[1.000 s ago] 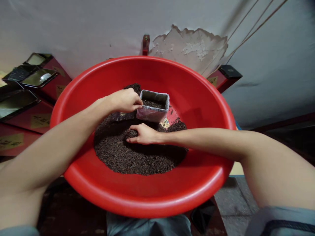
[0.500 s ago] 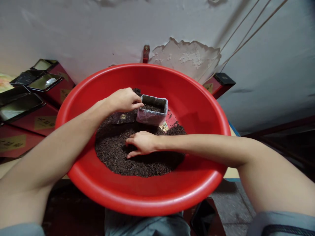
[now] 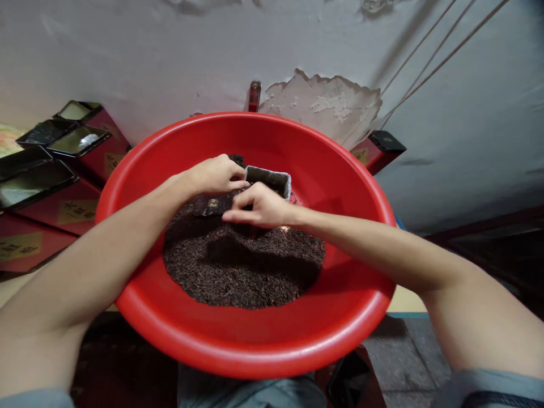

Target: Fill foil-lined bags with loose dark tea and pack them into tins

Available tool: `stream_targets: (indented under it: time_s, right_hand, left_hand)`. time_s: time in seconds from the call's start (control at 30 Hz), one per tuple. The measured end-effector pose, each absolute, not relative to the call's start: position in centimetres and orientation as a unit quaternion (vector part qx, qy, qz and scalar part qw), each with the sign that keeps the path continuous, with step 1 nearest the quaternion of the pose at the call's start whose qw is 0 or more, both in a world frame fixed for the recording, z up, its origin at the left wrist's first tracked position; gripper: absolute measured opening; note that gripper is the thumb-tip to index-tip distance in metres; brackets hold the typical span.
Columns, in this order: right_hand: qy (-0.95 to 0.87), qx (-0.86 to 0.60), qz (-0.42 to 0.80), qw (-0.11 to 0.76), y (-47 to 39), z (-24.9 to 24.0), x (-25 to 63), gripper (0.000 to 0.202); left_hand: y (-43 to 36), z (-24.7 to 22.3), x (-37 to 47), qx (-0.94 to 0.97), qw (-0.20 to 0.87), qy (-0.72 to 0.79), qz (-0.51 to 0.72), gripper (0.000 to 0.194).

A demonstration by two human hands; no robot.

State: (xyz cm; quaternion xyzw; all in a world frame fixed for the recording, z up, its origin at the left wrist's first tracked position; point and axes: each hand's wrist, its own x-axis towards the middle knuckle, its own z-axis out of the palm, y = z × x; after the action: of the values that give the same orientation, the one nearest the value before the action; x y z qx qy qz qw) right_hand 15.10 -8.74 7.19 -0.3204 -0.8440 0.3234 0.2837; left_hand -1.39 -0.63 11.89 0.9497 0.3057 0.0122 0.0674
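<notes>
Dark tea leaves (image 3: 250, 283) lie heaped in a large red plastic basin (image 3: 250, 351). Among them sits a tea tin with a plastic-lined opening (image 3: 278, 180), its dark lid (image 3: 211, 205) swung out to the left. My left hand (image 3: 219, 174) pinches the left edge of the lining at the rim. Over the front of the opening, my right hand (image 3: 261, 207) is curled closed, palm down, as after a scoop of leaves; its palm is hidden. It covers much of the tin's front.
Several red and black tea tins (image 3: 63, 195) with open tops stand left of the basin. Another tin (image 3: 380, 148) leans behind it on the right. A peeling wall (image 3: 327, 102) rises at the back, with cords (image 3: 429, 62) hanging at upper right.
My right hand has risen from the tea leaves, away from me, to the front of the tin's opening and its fingers have closed. The left hand stays at the rim.
</notes>
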Motion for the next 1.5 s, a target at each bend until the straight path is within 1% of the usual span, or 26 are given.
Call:
stream_targets:
  time_s: [0.13, 0.2, 0.23, 0.33, 0.5, 0.6, 0.9, 0.97, 1.03, 1.13, 1.2, 1.3, 1.37, 1.43, 1.47, 1.5]
  right_hand:
    - [-0.696, -0.406, 0.336, 0.488, -5.8, 7.9, 18.0, 0.065]
    - [-0.633, -0.442, 0.326, 0.546, -4.4, 7.5, 19.2, 0.065]
    - [-0.611, -0.457, 0.323, 0.56, -3.8, 7.3, 19.6, 0.065]
    - [-0.585, -0.482, 0.321, 0.569, -2.9, 6.7, 20.3, 0.061]
    - [-0.591, -0.463, 0.314, 0.581, -2.7, 6.5, 20.1, 0.057]
    - [-0.585, -0.46, 0.32, 0.586, -2.6, 6.4, 20.0, 0.06]
    - [-0.606, -0.447, 0.345, 0.561, -2.7, 6.5, 20.0, 0.07]
    - [-0.619, -0.442, 0.355, 0.544, -2.9, 6.8, 20.1, 0.072]
    - [-0.655, -0.437, 0.368, 0.494, -3.3, 7.5, 20.6, 0.072]
    - [-0.751, -0.426, 0.373, 0.34, -4.2, 9.2, 21.5, 0.065]
    - [-0.815, -0.416, 0.321, 0.244, -5.0, 10.4, 21.9, 0.057]
    - [-0.87, -0.412, 0.184, 0.198, -6.7, 10.8, 21.2, 0.05]
    - [-0.9, -0.383, 0.142, 0.15, -8.4, 9.5, 19.9, 0.05]
    - [-0.933, -0.316, 0.158, 0.063, -10.5, 7.0, 18.3, 0.053]
    - [-0.943, -0.282, 0.172, 0.026, -11.5, 5.4, 17.5, 0.058]
    - [-0.946, -0.267, 0.182, 0.008, -12.5, 3.7, 16.7, 0.067]
  left_hand:
    - [-0.5, 11.9, -1.5, 0.948, 0.102, 0.3, 0.025, 0.025]
    - [-0.5, 11.8, -1.5, 0.947, 0.101, 0.304, 0.027, 0.028]
    - [-0.5, 11.8, -1.4, 0.947, 0.1, 0.305, 0.026, 0.029]
    - [-0.4, 11.8, -1.4, 0.95, 0.096, 0.296, 0.033, 0.029]
    - [-0.4, 11.8, -1.5, 0.951, 0.094, 0.291, 0.036, 0.03]
    - [-0.3, 11.7, -1.5, 0.953, 0.094, 0.287, 0.041, 0.03]
    - [-0.2, 11.7, -1.5, 0.951, 0.096, 0.292, 0.028, 0.032]
    - [-0.4, 11.8, -1.5, 0.949, 0.097, 0.3, 0.02, 0.032]
    - [-0.4, 11.8, -1.4, 0.947, 0.096, 0.305, 0.019, 0.031]
    - [-0.5, 11.7, -1.3, 0.944, 0.1, 0.315, 0.019, 0.029]
    - [-0.4, 11.6, -1.2, 0.942, 0.103, 0.318, 0.017, 0.028]
    - [-0.4, 11.6, -1.2, 0.946, 0.102, 0.308, 0.016, 0.027]
    - [-0.3, 11.5, -1.3, 0.947, 0.106, 0.301, 0.016, 0.027]
    - [-0.1, 11.4, -1.3, 0.947, 0.112, 0.3, 0.02, 0.027]
    - [0.1, 11.3, -1.4, 0.947, 0.114, 0.299, 0.022, 0.028]
    - [0.2, 11.1, -1.4, 0.947, 0.116, 0.298, 0.025, 0.029]
